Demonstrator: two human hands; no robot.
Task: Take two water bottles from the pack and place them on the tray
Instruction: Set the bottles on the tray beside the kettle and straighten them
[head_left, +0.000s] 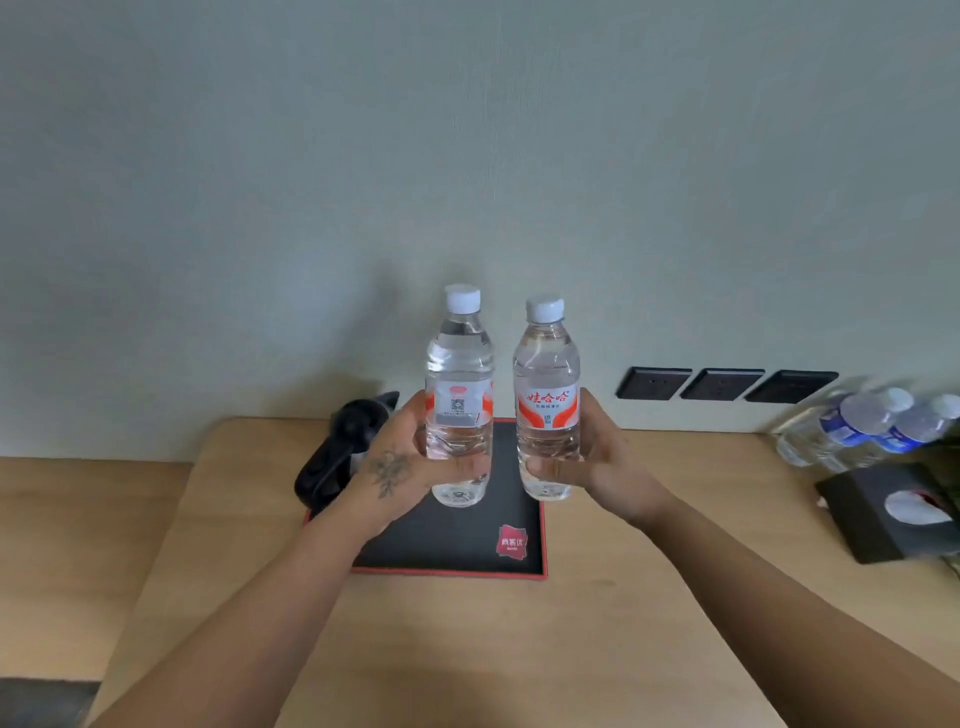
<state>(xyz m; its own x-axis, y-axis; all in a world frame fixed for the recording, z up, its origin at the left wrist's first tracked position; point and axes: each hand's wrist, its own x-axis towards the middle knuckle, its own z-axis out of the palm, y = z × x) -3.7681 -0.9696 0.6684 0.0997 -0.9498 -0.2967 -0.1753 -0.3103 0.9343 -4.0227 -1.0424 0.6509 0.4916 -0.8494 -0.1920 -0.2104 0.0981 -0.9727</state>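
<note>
Two clear water bottles with white caps and red-and-white labels stand upright side by side over the black tray (457, 545), which has a red rim and a red logo patch. My left hand (400, 462) grips the left bottle (459, 364) around its lower half. My right hand (597, 457) grips the right bottle (546, 364) the same way. I cannot tell whether the bottle bases touch the tray surface. The pack the bottles came from is out of view.
The tray lies on a light wooden desk (519, 649) against a pale wall. A black kettle-like object (337, 452) sits behind the tray's left corner. At the right are blue-labelled bottles (862, 421), a black tissue box (893, 514) and three dark wall sockets (727, 384).
</note>
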